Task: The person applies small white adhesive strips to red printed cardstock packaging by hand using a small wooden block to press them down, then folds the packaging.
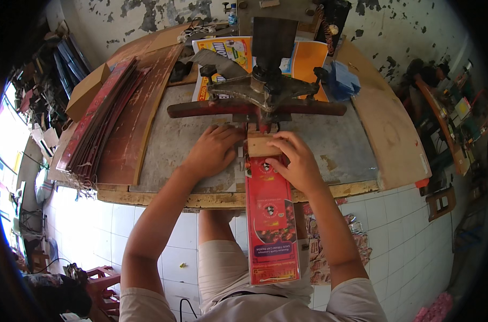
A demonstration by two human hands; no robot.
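Note:
A long red printed strip [270, 214] with a glossy face runs from the press bed toward me, its near part hanging past the table edge over my lap. Across its far end lies a small pale wooden block [259, 145]. The fingers of my right hand [297, 161] curl over the block's right end, and the thumb rests by the strip's top. My left hand [214, 150] lies on the grey metal tabletop left of the block, fingers stretched and fingertips near the press. Just beyond both hands stands a dark metal press [262, 91] with a wide horizontal bar.
Similar red strips [101, 112] are stacked on a board at the left. Behind the press lie printed yellow and orange sheets [311, 53] and blue pieces [341, 80]. A brown board [389, 118] covers the table's right side. Several printed packages [356, 241] lie on the tiled floor.

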